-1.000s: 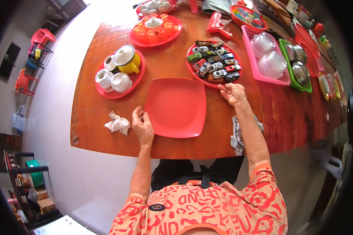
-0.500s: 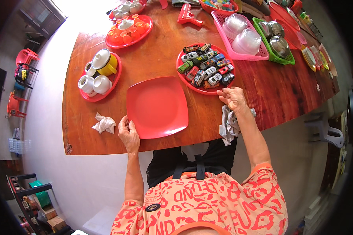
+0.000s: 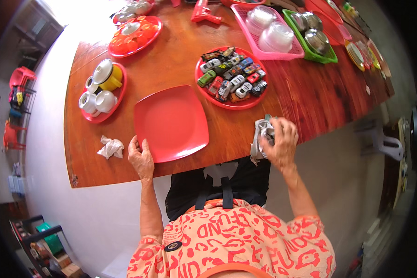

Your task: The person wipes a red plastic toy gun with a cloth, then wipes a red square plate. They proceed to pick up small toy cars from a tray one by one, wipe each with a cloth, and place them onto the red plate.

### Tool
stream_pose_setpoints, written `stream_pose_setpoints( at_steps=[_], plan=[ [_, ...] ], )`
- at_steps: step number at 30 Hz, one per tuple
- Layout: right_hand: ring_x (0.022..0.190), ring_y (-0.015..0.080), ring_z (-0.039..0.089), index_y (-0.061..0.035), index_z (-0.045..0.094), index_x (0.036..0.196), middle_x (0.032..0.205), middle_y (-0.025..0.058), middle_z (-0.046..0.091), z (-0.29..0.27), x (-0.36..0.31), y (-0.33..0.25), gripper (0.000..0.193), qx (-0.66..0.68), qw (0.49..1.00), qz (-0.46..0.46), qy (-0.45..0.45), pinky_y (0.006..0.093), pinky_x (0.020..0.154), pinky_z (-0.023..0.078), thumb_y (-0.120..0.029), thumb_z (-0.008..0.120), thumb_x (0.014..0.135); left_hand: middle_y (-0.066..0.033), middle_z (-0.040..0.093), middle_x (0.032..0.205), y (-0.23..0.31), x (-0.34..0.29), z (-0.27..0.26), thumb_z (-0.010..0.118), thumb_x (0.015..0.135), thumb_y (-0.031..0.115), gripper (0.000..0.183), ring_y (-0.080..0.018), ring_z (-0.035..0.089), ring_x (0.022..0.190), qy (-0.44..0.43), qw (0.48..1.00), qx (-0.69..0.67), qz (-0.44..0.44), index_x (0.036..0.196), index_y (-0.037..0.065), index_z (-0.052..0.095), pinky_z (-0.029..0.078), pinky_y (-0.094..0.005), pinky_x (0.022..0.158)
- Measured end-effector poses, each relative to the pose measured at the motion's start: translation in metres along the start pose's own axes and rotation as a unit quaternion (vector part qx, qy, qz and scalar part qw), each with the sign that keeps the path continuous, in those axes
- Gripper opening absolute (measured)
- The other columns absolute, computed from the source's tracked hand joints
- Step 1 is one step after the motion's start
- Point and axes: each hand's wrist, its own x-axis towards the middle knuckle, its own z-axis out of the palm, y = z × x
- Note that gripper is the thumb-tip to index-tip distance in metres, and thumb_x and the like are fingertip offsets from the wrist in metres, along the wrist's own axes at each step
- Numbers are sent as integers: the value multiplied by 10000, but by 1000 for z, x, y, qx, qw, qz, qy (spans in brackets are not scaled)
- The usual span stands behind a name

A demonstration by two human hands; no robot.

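Head view: left hand (image 3: 141, 160) at square plate (image 3: 171, 123), near table's (image 3: 95, 169) front edge; thumb and fingers apart at its left rim, can't tell if pinching. Right hand (image 3: 281, 142) fingers curled over grey cloth (image 3: 256, 147), grip unclear. Crowding plate: car tray (image 3: 238, 106) upper right, cup tray (image 3: 94, 119) upper left. Tissue (image 3: 111, 147) beside left hand. Pink basket (image 3: 282, 55), green basket (image 3: 323, 58) farther right.

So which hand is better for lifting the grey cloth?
Probably the right hand: it's right at the cloth, fingers curled over it. The left hand is farther off, at the near left corner of the plate.
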Motion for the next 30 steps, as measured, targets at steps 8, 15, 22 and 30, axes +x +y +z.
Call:
stream_pose_setpoints(
  at_steps=[8,15,22,30],
  plan=[
    [1051,369,540,-27,576,1151,1144,186,556,45,-19,-12,378,262,962,1,79,464,897,451,6,639,780,-171,667,903,13,-8,5,657,868,185,283,-321,639,760,0,983,170,66,1072,-9,635,510,-407,696],
    [1170,327,487,-50,574,1214,1251,172,515,73,25,-125,443,191,956,-214,-54,453,968,373,-116,641,781,-126,681,1011,26,-25,13,604,905,206,270,-316,667,887,43,966,245,64,1114,37,637,536,-406,741],
    [1348,286,362,-79,493,1332,1434,147,418,112,50,-136,476,34,954,-285,-90,438,1042,285,-163,517,863,-82,676,888,14,-22,10,607,898,145,237,-260,663,732,41,986,140,76,1113,55,655,519,-354,640],
    [1412,319,252,-116,417,1404,1500,166,322,171,107,-185,477,66,970,-234,-26,472,1090,222,-191,404,933,-76,677,886,9,-21,12,615,892,122,227,-247,658,713,51,989,107,92,1104,57,661,513,-335,621]
  ],
)
